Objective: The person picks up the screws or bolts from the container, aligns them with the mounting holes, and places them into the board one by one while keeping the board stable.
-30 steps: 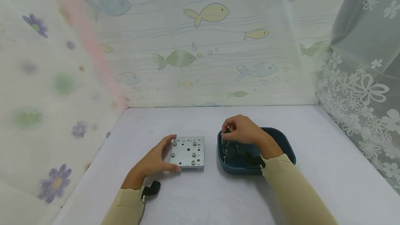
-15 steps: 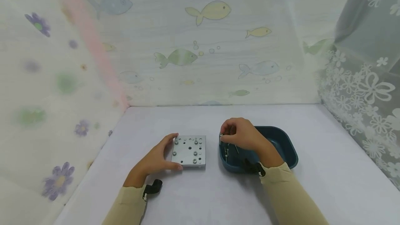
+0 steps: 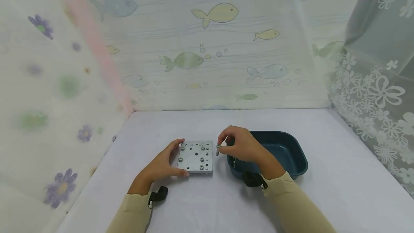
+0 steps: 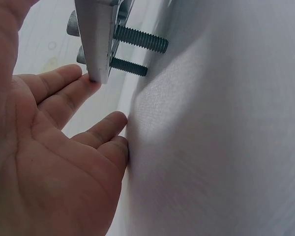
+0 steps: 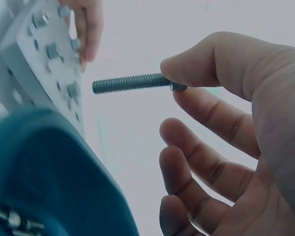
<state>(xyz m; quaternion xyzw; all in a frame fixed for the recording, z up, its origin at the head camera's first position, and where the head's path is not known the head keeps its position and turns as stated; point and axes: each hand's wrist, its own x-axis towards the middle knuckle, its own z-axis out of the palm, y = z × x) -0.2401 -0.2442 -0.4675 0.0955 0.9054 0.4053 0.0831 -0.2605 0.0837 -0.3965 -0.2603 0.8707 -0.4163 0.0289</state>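
A silver metal plate (image 3: pixel 192 163) with holes lies on the table, several socket-head bolts standing in it. My left hand (image 3: pixel 158 166) holds its left side, thumb at the front edge and fingers at the back corner. In the left wrist view, threaded bolt shanks (image 4: pixel 142 39) stick out from the plate's underside, above the white cloth. Between thumb and index finger my right hand (image 3: pixel 244 145) pinches a bolt (image 5: pixel 132 83) by its head, threaded end pointing down. That bolt hangs just right of the plate, apart from it.
A dark blue bin (image 3: pixel 286 154) stands right of the plate, partly under my right forearm. Loose bolts (image 5: pixel 19 221) lie inside it. White cloth (image 3: pixel 200 204) covers the table, and fish-printed curtain (image 3: pixel 207 64) closes off the back.
My right hand has moved left out of the bin, carrying the bolt toward the plate. The left hand keeps its hold on the plate.
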